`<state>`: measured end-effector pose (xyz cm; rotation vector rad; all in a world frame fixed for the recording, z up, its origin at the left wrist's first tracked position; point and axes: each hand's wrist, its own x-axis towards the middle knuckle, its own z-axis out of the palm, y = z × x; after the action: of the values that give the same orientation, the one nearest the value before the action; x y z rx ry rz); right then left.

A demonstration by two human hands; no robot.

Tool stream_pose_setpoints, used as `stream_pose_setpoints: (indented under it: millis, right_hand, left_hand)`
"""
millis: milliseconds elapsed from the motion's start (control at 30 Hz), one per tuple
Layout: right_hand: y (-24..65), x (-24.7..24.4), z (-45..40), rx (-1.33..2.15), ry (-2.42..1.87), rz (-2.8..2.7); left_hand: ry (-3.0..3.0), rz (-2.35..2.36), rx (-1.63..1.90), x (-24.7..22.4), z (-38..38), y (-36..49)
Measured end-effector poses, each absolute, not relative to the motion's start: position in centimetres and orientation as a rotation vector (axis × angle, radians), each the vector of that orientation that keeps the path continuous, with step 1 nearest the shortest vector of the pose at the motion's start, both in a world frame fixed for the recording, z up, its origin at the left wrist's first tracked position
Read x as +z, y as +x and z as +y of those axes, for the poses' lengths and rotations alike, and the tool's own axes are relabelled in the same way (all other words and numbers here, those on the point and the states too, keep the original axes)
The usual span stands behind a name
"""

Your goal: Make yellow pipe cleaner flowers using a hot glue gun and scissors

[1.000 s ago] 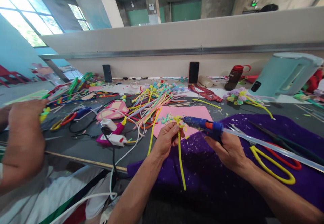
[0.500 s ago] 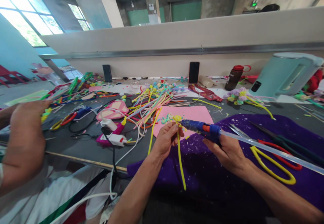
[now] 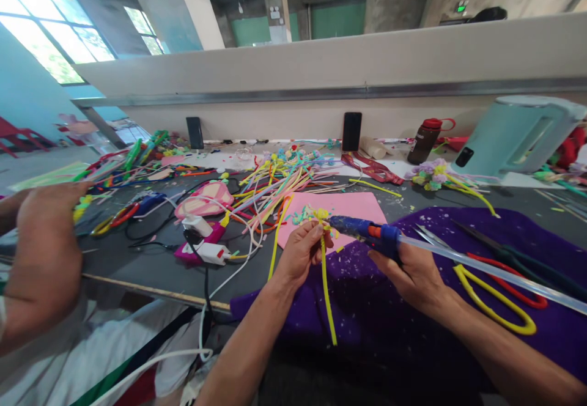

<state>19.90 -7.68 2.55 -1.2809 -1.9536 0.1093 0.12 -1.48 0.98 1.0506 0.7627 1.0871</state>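
Pinched in my left hand is a yellow pipe-cleaner flower, whose long yellow stem hangs down over the purple cloth. My right hand is wrapped round a blue glue gun with a long clear glue stick running out of its back. The gun's nozzle is at the flower, beside my left fingertips; whether it touches cannot be made out. Under and behind the flower lies a pink sheet with small green and yellow scraps on it.
Scissors with red and yellow handles lie at right on the cloth. Left are a purple power strip with cables and a co-worker's arm. Behind are pipe cleaners, a bottle, a kettle and two phones.
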Motion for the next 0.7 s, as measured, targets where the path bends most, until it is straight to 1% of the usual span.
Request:
stream_pose_setpoints:
  millis: [700]
  right_hand:
    - [19.89,2.57,-7.53,0.057,-1.218,-1.976]
  left_hand:
    - [1.040,0.784,1.073,0.73,-1.37,0.04]
